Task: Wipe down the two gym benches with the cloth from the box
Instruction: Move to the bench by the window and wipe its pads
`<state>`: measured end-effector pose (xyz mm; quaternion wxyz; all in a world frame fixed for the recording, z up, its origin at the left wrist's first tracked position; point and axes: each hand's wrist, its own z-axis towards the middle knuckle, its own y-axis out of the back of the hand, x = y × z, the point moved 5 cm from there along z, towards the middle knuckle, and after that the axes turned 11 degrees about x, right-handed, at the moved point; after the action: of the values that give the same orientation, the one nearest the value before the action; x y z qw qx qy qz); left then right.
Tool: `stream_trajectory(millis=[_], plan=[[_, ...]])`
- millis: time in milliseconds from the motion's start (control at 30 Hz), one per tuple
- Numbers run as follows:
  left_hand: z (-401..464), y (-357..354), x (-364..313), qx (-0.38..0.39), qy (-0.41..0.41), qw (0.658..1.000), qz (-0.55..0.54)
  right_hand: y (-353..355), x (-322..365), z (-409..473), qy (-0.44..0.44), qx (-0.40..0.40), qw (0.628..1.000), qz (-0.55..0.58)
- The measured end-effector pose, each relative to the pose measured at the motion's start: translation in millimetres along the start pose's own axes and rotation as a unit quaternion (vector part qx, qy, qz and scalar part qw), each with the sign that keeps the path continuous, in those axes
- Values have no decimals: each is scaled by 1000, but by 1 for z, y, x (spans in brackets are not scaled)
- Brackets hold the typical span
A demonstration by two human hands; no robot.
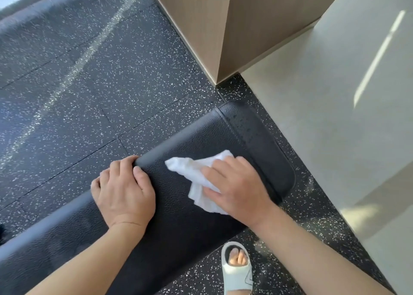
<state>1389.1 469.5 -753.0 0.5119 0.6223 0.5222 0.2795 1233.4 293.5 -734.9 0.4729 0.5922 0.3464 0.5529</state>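
The left hand curls its grip over the far-left edge of the black padded bench, holding it, seemingly to brace the surface while wiping. To its right, the right hand presses the crumpled white cloth flat onto the pad near the bench's far end, fingers spread and nearly straight rather than pinching.

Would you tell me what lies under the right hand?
The crumpled white cloth, pressed onto the black padded bench by the right hand; the cloth's middle is covered.
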Motion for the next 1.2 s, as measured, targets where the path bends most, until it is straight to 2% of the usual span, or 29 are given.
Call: stream_trajectory(millis=[100, 167, 267, 400, 500, 600, 767, 867, 967, 1200], plan=[[-1, 1, 0, -8, 1, 1000, 5, 19, -59, -34, -42, -2, 999, -3], [-1, 1, 0, -13, 7, 1000, 4, 24, -82, -28, -40, -6, 999, 6], [0, -1, 0, -12, 12, 1000, 10, 23, -101, 14, -49, -16, 999, 12], [-1, 0, -1, -16, 13, 1000, 7, 25, -116, 93, -110, -34, 992, 43], [-2, 0, -3, -18, 18, 1000, 10, 25, -116, 119, -136, -26, 989, 45], [-3, 1, -4, -20, 24, 999, 11, 27, -107, 80, -125, -17, 991, 49], [-4, 3, -6, -16, 35, 999, 5, 26, -77, -70, -93, -4, 994, 50], [-4, 4, -6, -16, 38, 999, 5, 22, -75, -91, -98, 4, 995, 18], [-3, 6, -7, -12, 22, 1000, -2, 24, -74, -43, -117, 8, 993, 9], [1, 2, 2, 13, 12, 1000, -12, 12, -39, 108, -232, 14, 973, -10]])
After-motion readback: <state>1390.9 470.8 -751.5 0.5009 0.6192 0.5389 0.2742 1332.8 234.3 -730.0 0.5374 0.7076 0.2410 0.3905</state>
